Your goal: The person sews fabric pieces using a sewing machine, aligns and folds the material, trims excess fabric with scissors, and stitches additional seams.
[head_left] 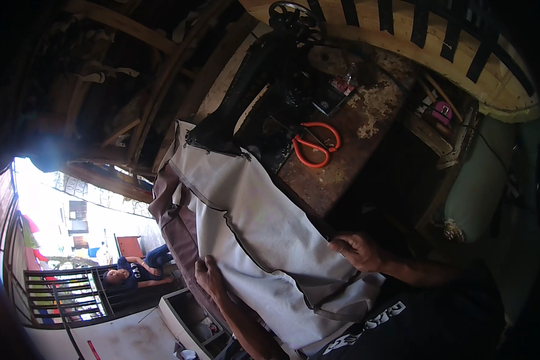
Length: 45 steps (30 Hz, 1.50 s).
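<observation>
A large piece of pale grey fabric [258, 222] with dark seam lines and a brown fabric panel [183, 231] along its left is spread from the black sewing machine [252, 84] down toward my body. My left hand [210, 276] grips the fabric's left edge at the lower middle. My right hand [357, 251] is closed on the right edge of the same fabric, thumb on top. Scissors with orange handles [312, 159] lie on the worn machine table [342, 174], right of the fabric; their blades are partly in shadow.
A small dark box [333, 96] sits beside the machine. A wooden drawer [432, 138] holds a pink item. A long pale green roll [477, 180] stands at right, wooden slats above. A person in dark clothes [138, 270] sits by a railing at left, beyond an open compartment [192, 318].
</observation>
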### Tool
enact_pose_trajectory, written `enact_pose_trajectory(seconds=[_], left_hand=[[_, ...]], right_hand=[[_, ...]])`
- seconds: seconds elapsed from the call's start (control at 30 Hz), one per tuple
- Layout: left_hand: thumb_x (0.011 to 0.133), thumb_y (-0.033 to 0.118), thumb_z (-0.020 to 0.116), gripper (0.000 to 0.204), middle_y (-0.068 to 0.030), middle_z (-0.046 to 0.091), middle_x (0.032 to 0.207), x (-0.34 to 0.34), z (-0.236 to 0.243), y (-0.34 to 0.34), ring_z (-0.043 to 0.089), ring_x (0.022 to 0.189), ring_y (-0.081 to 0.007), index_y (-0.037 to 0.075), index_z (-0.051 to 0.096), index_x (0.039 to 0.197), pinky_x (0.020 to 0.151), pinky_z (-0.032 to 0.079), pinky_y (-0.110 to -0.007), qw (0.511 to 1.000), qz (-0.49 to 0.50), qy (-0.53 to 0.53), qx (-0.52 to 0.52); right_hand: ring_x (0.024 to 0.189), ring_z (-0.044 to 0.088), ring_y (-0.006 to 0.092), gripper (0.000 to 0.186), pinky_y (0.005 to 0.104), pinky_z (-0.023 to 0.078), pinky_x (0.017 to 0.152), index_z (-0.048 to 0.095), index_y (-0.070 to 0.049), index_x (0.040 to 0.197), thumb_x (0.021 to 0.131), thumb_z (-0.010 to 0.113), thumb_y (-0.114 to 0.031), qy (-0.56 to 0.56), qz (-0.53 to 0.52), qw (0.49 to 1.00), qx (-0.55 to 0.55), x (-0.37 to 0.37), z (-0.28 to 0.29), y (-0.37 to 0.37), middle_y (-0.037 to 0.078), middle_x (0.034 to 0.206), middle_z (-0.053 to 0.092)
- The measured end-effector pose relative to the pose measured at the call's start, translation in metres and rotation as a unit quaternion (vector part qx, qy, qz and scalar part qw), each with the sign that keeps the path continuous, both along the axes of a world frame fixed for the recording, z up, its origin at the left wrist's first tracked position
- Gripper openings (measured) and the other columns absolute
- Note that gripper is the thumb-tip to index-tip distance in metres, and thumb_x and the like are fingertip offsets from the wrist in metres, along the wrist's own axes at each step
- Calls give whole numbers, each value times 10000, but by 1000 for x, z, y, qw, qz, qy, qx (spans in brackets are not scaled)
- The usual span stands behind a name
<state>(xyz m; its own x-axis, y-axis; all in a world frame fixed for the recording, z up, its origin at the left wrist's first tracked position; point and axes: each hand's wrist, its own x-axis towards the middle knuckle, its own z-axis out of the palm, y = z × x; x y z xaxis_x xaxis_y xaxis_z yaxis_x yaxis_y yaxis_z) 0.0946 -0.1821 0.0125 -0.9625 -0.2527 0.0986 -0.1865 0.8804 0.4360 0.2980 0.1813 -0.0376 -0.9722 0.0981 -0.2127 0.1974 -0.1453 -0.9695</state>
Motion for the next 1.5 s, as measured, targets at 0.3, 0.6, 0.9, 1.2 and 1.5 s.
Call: enact_pose_trajectory(seconds=[0.3, 0.6, 0.9, 1.2, 1.5], left_hand=[[955, 152, 662, 335, -220, 627, 1245, 7, 46, 100, 566, 1204, -434, 14, 640, 1259, 1009, 472, -502, 959, -141, 139, -204], [919, 117, 730, 443, -199, 573, 1457, -13, 20, 204, 489, 1413, -415, 34, 631, 1342, 1160, 422, -501, 836, -541, 23, -88], [920, 236, 731, 581, -201, 495, 1551, -4, -2, 203, 423, 1472, -399, 66, 560, 1449, 1223, 310, -526, 848, -524, -8, -78], [916, 278, 734, 575, -218, 499, 1540, 2, 6, 204, 433, 1460, -413, 73, 584, 1433, 1207, 321, -552, 838, -535, 5, -103], [939, 368, 703, 584, -131, 488, 1581, 9, 7, 199, 382, 1506, -366, 216, 577, 1489, 1245, 221, -587, 810, -574, -10, -117]], right_hand=[[670, 532, 186, 449, 372, 448, 650, 624, -8, 815, 1022, 649, -406, 90, -25, 991, 96, 8, 1, -8, 117, 749, 540], [631, 520, 232, 369, 387, 417, 590, 583, -16, 759, 987, 721, -272, 94, -11, 988, 123, 20, 1, -1, 113, 755, 519], [590, 407, 101, 450, 361, 360, 545, 523, -50, 714, 1037, 659, -332, -58, 34, 998, 7, 32, -14, -4, 32, 617, 397], [566, 427, 112, 442, 361, 371, 536, 516, -50, 709, 1034, 663, -310, -48, 45, 997, 29, 29, -16, 1, 53, 619, 405], [603, 571, 276, 369, 416, 426, 561, 560, -19, 751, 1003, 694, -253, 76, 44, 986, 139, 23, 2, 9, 123, 702, 500]])
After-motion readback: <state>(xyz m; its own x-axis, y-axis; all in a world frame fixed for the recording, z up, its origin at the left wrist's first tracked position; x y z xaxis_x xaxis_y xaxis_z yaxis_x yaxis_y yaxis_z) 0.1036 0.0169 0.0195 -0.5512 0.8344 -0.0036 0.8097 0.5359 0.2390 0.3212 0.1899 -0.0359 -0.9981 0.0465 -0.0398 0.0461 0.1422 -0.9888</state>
